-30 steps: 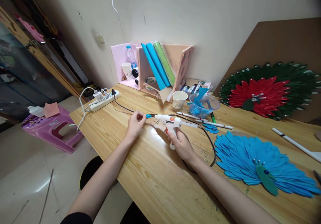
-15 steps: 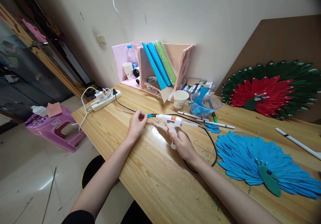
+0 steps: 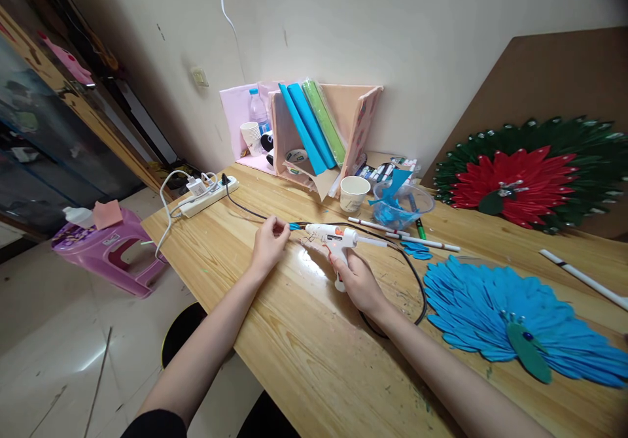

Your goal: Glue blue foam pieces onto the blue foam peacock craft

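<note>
Between thumb and fingers, my left hand (image 3: 269, 245) pinches a small blue paper petal (image 3: 295, 226) just above the table. My right hand (image 3: 360, 281) is wrapped round the handle of a white hot glue gun (image 3: 333, 238), its nozzle pointing left at the petal; whether they touch I cannot tell. A glue stick (image 3: 371, 241) juts from the gun's back. Loose blue petals (image 3: 416, 250) lie to the right of the gun. Further right is a peacock-like piece of layered blue petals (image 3: 490, 310) with a green body (image 3: 528, 353).
A white power strip (image 3: 209, 197) stands at the table's left edge, and a black cord (image 3: 422, 294) loops round my right hand. Behind are a paper cup (image 3: 354, 195), a clear plastic bowl (image 3: 420, 201) of blue scraps, striped sticks (image 3: 426, 243) and a pink organizer (image 3: 360, 121). A pink stool (image 3: 118, 248) stands left.
Both hands keep nearly the same pose. The petal and the glue gun's nozzle remain close together; the whole view has shifted very slightly.
</note>
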`<action>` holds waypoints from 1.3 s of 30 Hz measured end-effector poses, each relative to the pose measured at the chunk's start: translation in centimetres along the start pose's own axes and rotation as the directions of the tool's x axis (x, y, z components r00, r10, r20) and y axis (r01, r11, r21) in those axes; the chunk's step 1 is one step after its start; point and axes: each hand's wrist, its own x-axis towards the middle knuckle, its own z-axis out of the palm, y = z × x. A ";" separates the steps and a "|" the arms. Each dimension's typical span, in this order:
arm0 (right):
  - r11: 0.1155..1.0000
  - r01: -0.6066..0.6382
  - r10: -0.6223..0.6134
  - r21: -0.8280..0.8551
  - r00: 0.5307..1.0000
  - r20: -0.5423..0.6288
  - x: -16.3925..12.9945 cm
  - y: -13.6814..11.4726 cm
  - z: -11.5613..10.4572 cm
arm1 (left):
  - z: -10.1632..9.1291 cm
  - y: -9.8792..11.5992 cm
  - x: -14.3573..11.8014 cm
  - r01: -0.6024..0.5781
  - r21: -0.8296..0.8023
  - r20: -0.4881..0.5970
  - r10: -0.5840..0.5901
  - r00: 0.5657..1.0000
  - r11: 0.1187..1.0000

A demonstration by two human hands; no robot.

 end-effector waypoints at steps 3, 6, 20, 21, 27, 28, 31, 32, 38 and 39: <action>1.000 -0.006 0.006 -0.004 1.000 0.005 0.0 0.1 0.0 | 0.0 0.0 0.0 0.002 0.001 0.001 -0.002 1.000 1.000; 1.000 -0.018 0.018 -0.006 1.000 0.011 0.0 0.0 -0.1 | 0.0 -0.1 0.0 0.013 0.003 -0.005 -0.013 1.000 1.000; 1.000 -0.016 0.016 -0.020 1.000 0.009 0.0 -0.1 -0.1 | 0.0 -0.2 0.1 0.043 -0.027 -0.016 -0.043 0.999 0.999; 1.000 -0.018 0.018 -0.023 1.000 0.012 0.0 -0.1 -0.1 | 0.0 -0.1 0.1 0.043 -0.030 -0.014 -0.043 0.999 0.999; 0.999 -0.038 0.038 0.007 0.999 0.011 0.1 -0.1 0.0 | 0.1 0.0 0.1 0.040 -0.051 -0.021 -0.041 0.999 0.998; 0.999 -0.043 0.043 0.028 0.999 0.004 0.0 -0.2 0.0 | 0.1 0.0 0.1 0.039 -0.056 -0.025 -0.040 0.999 0.998; 0.994 -0.072 0.074 0.083 0.997 -0.017 0.1 -0.2 0.0 | -0.2 0.2 0.2 0.028 -0.080 -0.047 -0.032 0.998 0.996; 0.992 -0.082 0.085 0.092 0.996 -0.030 0.3 -0.2 0.0 | -0.3 0.4 0.2 0.022 -0.091 -0.057 -0.027 0.998 0.996; 0.999 -0.004 0.007 0.035 0.996 -0.087 3.5 -0.5 1.2 | -1.4 1.9 0.1 -0.071 -0.189 -0.176 0.038 0.984 0.979; 1.000 0.025 -0.026 -0.015 0.998 -0.062 4.3 -0.7 1.7 | -1.5 2.2 0.0 -0.101 -0.208 -0.220 0.054 0.974 0.973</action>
